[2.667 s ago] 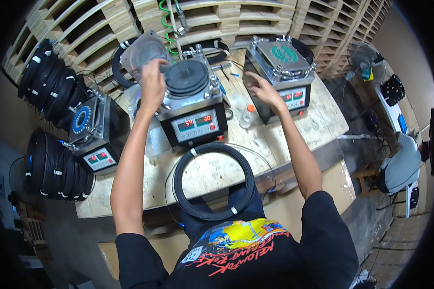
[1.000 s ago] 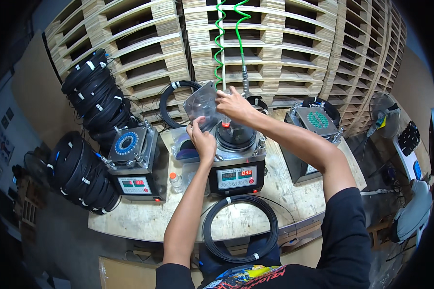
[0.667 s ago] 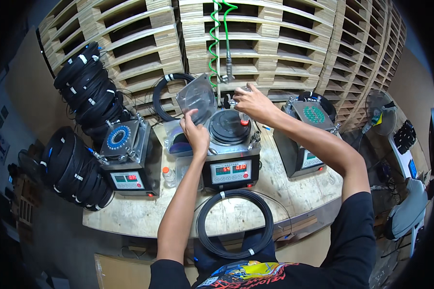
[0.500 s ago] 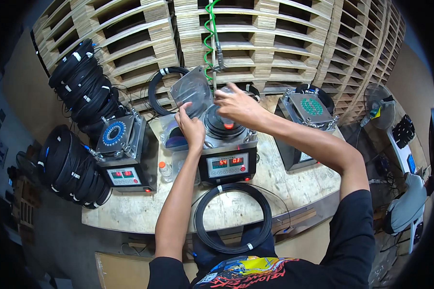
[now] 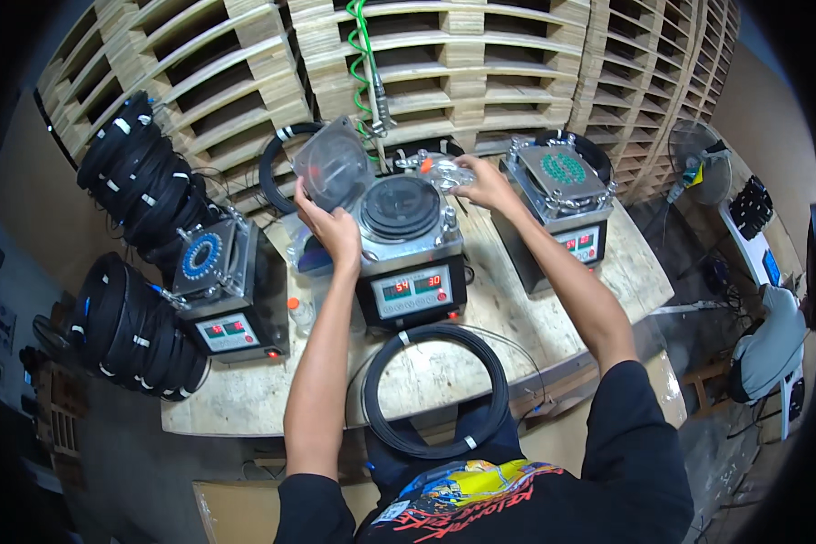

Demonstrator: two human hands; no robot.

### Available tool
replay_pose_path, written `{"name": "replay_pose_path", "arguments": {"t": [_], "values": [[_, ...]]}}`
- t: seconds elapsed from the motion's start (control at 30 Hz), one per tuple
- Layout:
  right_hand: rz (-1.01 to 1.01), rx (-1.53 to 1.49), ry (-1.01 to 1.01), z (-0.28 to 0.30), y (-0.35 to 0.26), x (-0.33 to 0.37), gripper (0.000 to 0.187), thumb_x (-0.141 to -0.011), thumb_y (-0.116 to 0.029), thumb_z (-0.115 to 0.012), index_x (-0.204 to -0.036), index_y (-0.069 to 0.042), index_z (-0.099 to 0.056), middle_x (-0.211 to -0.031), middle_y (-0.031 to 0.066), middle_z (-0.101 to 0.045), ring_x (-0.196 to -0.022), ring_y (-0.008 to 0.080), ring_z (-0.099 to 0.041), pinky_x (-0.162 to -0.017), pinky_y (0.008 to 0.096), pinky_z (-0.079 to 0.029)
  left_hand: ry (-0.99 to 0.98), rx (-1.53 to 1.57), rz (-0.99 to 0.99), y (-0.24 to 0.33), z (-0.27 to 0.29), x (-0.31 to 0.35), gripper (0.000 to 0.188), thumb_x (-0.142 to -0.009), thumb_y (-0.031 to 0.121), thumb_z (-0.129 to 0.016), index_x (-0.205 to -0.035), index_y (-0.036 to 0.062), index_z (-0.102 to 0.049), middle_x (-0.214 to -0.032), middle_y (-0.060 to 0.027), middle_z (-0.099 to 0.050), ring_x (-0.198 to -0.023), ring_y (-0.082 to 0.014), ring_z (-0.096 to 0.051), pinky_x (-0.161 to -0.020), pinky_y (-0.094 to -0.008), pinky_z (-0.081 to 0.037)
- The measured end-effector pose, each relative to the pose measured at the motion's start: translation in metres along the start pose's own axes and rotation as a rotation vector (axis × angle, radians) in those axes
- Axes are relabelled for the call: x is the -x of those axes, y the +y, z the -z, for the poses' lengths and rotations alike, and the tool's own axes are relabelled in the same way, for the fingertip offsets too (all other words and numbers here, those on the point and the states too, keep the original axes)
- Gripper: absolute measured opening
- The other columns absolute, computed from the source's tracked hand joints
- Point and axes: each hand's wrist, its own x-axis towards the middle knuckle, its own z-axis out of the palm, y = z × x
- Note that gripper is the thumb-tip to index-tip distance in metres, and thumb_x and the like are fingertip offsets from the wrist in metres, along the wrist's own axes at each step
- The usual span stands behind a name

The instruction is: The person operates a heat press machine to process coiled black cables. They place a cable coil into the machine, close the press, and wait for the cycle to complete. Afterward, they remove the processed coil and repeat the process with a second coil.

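My left hand (image 5: 328, 227) holds a clear round plastic lid (image 5: 334, 166) tilted up to the left of the middle machine (image 5: 410, 247). That machine is a grey box with a black round disc (image 5: 400, 207) on top and a red-and-green display on its front. My right hand (image 5: 480, 181) reaches over the machine's back right corner and grips a small clear part with an orange tip (image 5: 435, 169). A black cable coil (image 5: 436, 388) lies on the wooden table (image 5: 263, 394) in front of the machine, close to my body.
Two similar machines stand left (image 5: 227, 290) and right (image 5: 560, 201) of the middle one. Stacks of black cable coils (image 5: 131, 272) sit at the left. Wooden pallets (image 5: 480, 63) rise behind the table, with a green coiled hose (image 5: 363, 54) hanging down. A fan (image 5: 698, 177) stands at the right.
My left hand has kept the clear lid raised and moved it left, off the machine's top. My right hand shifted to the machine's back right corner and took hold of the small clear part.
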Motion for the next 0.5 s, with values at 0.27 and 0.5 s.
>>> {"name": "replay_pose_path", "arguments": {"t": [0.27,0.5], "values": [[-0.284,-0.196,0.101,-0.040,0.064,0.169,0.062,-0.072,-0.021,-0.088,-0.122,0.002,-0.059,-0.106,0.0214,-0.070,-0.103,0.0330,-0.069,-0.090,0.0417,-0.052,-0.043,0.108,0.216,-0.029,0.001,-0.005,0.083,-0.078,-0.008,-0.060,-0.153,0.0057,-0.027,-0.142,-0.0266,-0.046,-0.133,-0.0403,-0.046,-0.114,-0.0442,-0.032],[-0.311,-0.191,0.203,-0.083,0.094,0.245,0.070,-0.074,-0.019,-0.087,-0.131,0.000,-0.050,-0.116,0.0188,-0.065,-0.106,0.0338,-0.064,-0.094,0.0401,-0.050,-0.500,0.099,0.479,-0.072,0.024,-0.040,0.047,-0.088,0.018,-0.071,-0.129,-0.0006,-0.058,-0.120,-0.0138,-0.066,-0.109,-0.0234,-0.062,-0.095,-0.0378,-0.047]]}}
